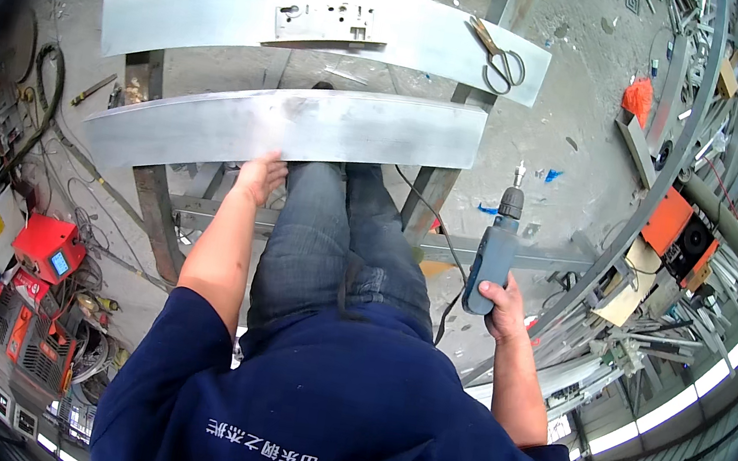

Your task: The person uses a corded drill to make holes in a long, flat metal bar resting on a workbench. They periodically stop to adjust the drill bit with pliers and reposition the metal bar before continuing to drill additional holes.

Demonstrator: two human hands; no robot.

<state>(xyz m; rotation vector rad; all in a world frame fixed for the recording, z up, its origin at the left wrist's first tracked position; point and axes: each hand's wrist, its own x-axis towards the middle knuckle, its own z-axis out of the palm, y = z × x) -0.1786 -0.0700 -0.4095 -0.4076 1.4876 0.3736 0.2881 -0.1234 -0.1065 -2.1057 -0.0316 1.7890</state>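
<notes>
My right hand [507, 312] is wrapped round the grip of a corded electric drill [491, 260]. The drill's chuck, with a short metal bit, points away from me. At the near edge of a long metal strip [308, 124], my left hand [260, 179] has its fingers stretched out and grips nothing; whether it touches the strip I cannot tell. Farther off lies a second metal strip [201, 10], slightly curved. On it rest a punched metal plate [319, 23] with holes and slots, and a pair of scissors [498, 59].
Both strips lie across a steel frame [431, 200]. The drill's cord [436, 217] hangs beside my right leg. Left of me are a red machine [49, 247] and tangled cables. To the right stand an orange box [670, 228] and heaps of metal profiles [648, 339].
</notes>
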